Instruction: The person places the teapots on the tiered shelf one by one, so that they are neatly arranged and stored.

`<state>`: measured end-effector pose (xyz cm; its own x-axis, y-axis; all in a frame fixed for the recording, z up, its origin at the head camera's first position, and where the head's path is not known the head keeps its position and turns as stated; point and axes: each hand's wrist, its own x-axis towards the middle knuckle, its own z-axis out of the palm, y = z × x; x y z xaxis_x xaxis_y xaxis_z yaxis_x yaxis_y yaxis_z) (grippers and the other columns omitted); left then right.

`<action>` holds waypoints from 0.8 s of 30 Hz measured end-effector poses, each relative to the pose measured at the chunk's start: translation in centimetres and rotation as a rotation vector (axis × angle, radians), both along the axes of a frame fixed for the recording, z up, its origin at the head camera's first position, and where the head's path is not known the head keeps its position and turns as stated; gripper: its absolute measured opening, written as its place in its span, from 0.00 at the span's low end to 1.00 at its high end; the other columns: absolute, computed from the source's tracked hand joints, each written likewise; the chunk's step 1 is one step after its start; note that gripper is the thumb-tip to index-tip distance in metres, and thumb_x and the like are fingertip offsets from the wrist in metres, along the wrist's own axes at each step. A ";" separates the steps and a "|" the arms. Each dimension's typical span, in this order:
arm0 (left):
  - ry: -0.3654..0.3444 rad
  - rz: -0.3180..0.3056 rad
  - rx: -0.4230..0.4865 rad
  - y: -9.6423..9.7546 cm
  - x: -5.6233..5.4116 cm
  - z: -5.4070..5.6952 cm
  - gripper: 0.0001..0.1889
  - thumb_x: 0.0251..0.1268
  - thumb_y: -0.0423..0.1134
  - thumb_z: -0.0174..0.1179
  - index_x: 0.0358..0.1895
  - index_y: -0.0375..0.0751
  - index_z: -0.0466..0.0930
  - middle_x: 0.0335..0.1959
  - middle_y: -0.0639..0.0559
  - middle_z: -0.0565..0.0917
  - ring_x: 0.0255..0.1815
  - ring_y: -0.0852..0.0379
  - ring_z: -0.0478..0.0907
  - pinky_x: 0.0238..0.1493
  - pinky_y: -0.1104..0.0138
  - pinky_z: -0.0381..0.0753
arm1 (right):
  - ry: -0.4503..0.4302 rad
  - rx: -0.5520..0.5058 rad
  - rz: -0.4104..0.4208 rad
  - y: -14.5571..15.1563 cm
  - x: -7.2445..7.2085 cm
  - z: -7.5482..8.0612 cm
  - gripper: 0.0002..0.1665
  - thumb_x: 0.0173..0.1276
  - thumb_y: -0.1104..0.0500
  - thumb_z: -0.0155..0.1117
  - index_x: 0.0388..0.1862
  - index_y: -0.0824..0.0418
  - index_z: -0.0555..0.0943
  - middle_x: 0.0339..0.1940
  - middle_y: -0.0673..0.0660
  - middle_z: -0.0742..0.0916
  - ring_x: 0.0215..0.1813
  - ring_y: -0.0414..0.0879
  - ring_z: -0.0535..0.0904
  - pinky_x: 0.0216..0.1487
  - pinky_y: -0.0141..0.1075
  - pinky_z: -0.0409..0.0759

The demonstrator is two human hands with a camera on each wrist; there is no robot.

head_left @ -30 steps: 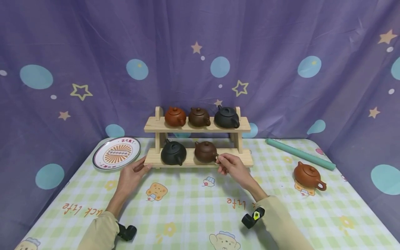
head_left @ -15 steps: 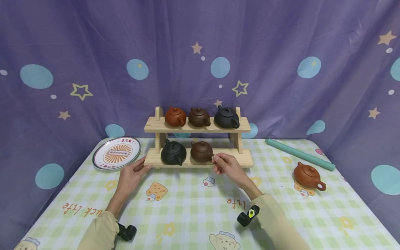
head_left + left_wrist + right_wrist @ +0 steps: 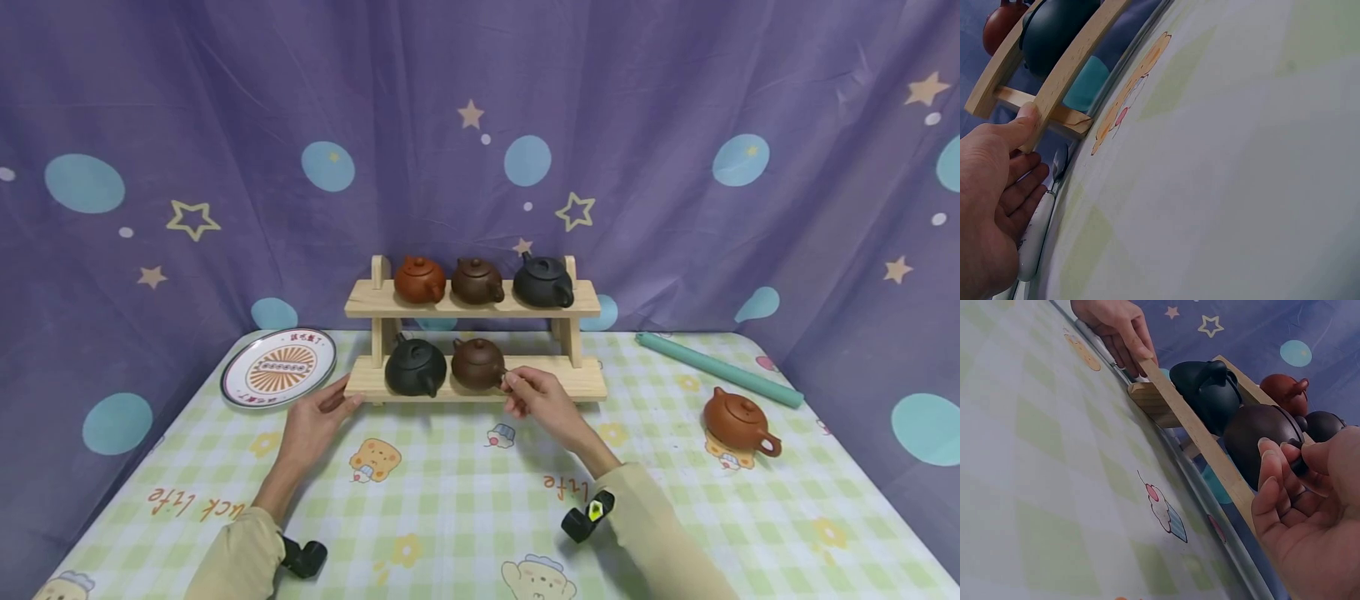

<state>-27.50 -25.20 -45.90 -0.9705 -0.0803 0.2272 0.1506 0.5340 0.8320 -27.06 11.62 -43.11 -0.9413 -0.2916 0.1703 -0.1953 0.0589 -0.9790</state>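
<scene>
A two-tier wooden rack (image 3: 525, 383) stands on the table. My left hand (image 3: 311, 429) grips the left end of its lower board, thumb on top; the left wrist view shows the other fingers below the board's edge. My right hand (image 3: 547, 408) pinches the handle of a dark brown teapot (image 3: 477, 364) at the lower tier, its spout pointing left. A black teapot (image 3: 416, 368) sits to its left on the same board, with a narrow gap between them. In the right wrist view, thumb and fingers of that hand close round the handle of the brown teapot (image 3: 1257, 440).
The upper tier bears an orange-brown teapot (image 3: 420, 281), a brown teapot (image 3: 477, 282) and a black teapot (image 3: 543, 282). A patterned plate (image 3: 243, 392) lies left of the rack. To the right are a green rod (image 3: 720, 369) and a reddish-brown teapot (image 3: 738, 419). A curtain hangs behind.
My right hand has moved left along the lower board with the dark brown teapot, closer to the black one. The left hand has stayed at the board's end.
</scene>
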 end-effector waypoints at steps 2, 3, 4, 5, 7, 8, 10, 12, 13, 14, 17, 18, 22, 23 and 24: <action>0.001 0.000 -0.002 0.0 0.0 0.0 0.31 0.73 0.44 0.68 0.72 0.33 0.72 0.62 0.34 0.80 0.61 0.41 0.81 0.56 0.71 0.82 | -0.002 -0.002 0.002 -0.1 0.0 0.0 0.19 0.86 0.60 0.49 0.46 0.77 0.78 0.25 0.55 0.83 0.27 0.41 0.78 0.30 0.29 0.80; 0.001 0.000 -0.002 0.0 0.0 0.0 0.31 0.73 0.44 0.68 0.72 0.33 0.72 0.62 0.34 0.80 0.61 0.41 0.81 0.56 0.71 0.82 | -0.002 -0.002 0.002 -0.1 0.0 0.0 0.19 0.86 0.60 0.49 0.46 0.77 0.78 0.25 0.55 0.83 0.28 0.42 0.78 0.30 0.29 0.80; 0.001 -0.001 -0.001 0.0 -0.1 0.0 0.31 0.73 0.44 0.68 0.72 0.33 0.72 0.62 0.34 0.80 0.61 0.41 0.81 0.56 0.71 0.82 | -0.004 -0.002 0.003 -0.1 0.0 0.0 0.19 0.86 0.60 0.49 0.46 0.77 0.78 0.25 0.55 0.83 0.28 0.42 0.78 0.30 0.29 0.81; -0.001 -0.002 -0.002 0.0 -0.1 0.0 0.31 0.73 0.44 0.67 0.73 0.34 0.72 0.62 0.34 0.80 0.61 0.41 0.81 0.56 0.71 0.82 | -0.006 -0.002 0.003 -0.1 0.1 0.0 0.19 0.86 0.60 0.49 0.46 0.77 0.78 0.26 0.55 0.83 0.28 0.42 0.78 0.30 0.29 0.81; -0.003 -0.003 0.001 0.0 -0.1 0.0 0.31 0.73 0.45 0.67 0.73 0.34 0.72 0.62 0.34 0.80 0.61 0.41 0.81 0.56 0.70 0.82 | -0.011 -0.003 0.005 -0.1 0.1 0.0 0.19 0.86 0.60 0.49 0.47 0.78 0.78 0.26 0.55 0.83 0.28 0.42 0.78 0.30 0.29 0.81; -0.005 -0.003 0.002 0.0 -0.1 0.0 0.31 0.73 0.45 0.67 0.73 0.34 0.71 0.62 0.34 0.80 0.62 0.41 0.81 0.57 0.69 0.82 | -0.014 -0.003 0.006 -0.1 0.1 0.0 0.19 0.86 0.60 0.49 0.47 0.78 0.77 0.26 0.55 0.83 0.28 0.42 0.78 0.30 0.29 0.81; -0.007 -0.004 -0.001 0.0 -0.1 0.0 0.31 0.73 0.45 0.67 0.73 0.34 0.71 0.63 0.34 0.80 0.62 0.41 0.81 0.57 0.67 0.82 | -0.018 -0.004 0.008 -0.1 0.2 0.0 0.19 0.86 0.60 0.49 0.47 0.78 0.77 0.26 0.55 0.83 0.28 0.42 0.78 0.30 0.29 0.81; -0.005 -0.005 -0.005 0.0 0.0 0.0 0.31 0.73 0.45 0.67 0.73 0.33 0.71 0.62 0.34 0.80 0.62 0.41 0.81 0.58 0.66 0.82 | -0.019 -0.002 0.011 -0.1 0.2 0.0 0.19 0.86 0.60 0.49 0.47 0.78 0.77 0.26 0.55 0.83 0.28 0.42 0.78 0.30 0.29 0.80; -0.003 -0.005 -0.006 0.0 0.0 0.0 0.31 0.73 0.45 0.68 0.73 0.33 0.71 0.62 0.34 0.80 0.62 0.40 0.81 0.58 0.67 0.82 | -0.018 -0.001 0.012 -0.1 0.2 0.0 0.19 0.86 0.60 0.49 0.47 0.78 0.77 0.26 0.55 0.83 0.28 0.42 0.78 0.30 0.29 0.80; -0.001 -0.006 -0.008 0.0 0.0 0.0 0.31 0.73 0.44 0.68 0.73 0.33 0.72 0.62 0.34 0.80 0.62 0.40 0.81 0.57 0.69 0.82 | -0.016 0.000 0.014 -0.1 0.2 0.0 0.19 0.86 0.60 0.49 0.47 0.78 0.77 0.26 0.55 0.83 0.28 0.42 0.78 0.30 0.28 0.80; 0.009 -0.012 -0.003 0.0 0.0 0.0 0.31 0.73 0.43 0.68 0.72 0.32 0.72 0.62 0.33 0.80 0.61 0.40 0.81 0.54 0.76 0.81 | -0.007 0.007 0.018 -0.1 0.3 0.0 0.19 0.86 0.61 0.50 0.47 0.78 0.77 0.27 0.56 0.84 0.28 0.42 0.78 0.30 0.28 0.80; 0.011 -0.015 0.000 0.0 0.0 0.0 0.31 0.73 0.43 0.68 0.72 0.32 0.72 0.62 0.33 0.80 0.61 0.40 0.81 0.53 0.79 0.80 | -0.006 0.009 0.019 -0.1 0.3 0.0 0.18 0.86 0.61 0.50 0.47 0.78 0.77 0.27 0.56 0.84 0.28 0.42 0.78 0.30 0.28 0.80; 0.014 -0.022 0.009 -0.1 0.0 0.0 0.31 0.73 0.43 0.68 0.72 0.32 0.72 0.62 0.33 0.80 0.61 0.40 0.81 0.50 0.83 0.78 | -0.011 0.011 0.019 0.0 0.4 0.1 0.18 0.86 0.61 0.50 0.47 0.78 0.78 0.27 0.57 0.84 0.29 0.42 0.78 0.30 0.28 0.80; 0.013 -0.022 0.007 -0.1 0.0 0.0 0.31 0.73 0.43 0.68 0.72 0.32 0.72 0.62 0.33 0.80 0.61 0.40 0.81 0.51 0.83 0.79 | -0.012 0.010 0.019 0.0 0.4 0.1 0.18 0.86 0.61 0.50 0.48 0.78 0.78 0.27 0.58 0.85 0.29 0.42 0.78 0.30 0.28 0.80; 0.014 -0.022 0.008 -0.1 0.0 0.0 0.31 0.73 0.43 0.68 0.72 0.31 0.72 0.62 0.33 0.80 0.61 0.39 0.81 0.51 0.82 0.79 | -0.012 0.011 0.019 0.1 0.4 0.1 0.18 0.86 0.61 0.50 0.48 0.78 0.78 0.27 0.58 0.85 0.28 0.42 0.78 0.30 0.28 0.80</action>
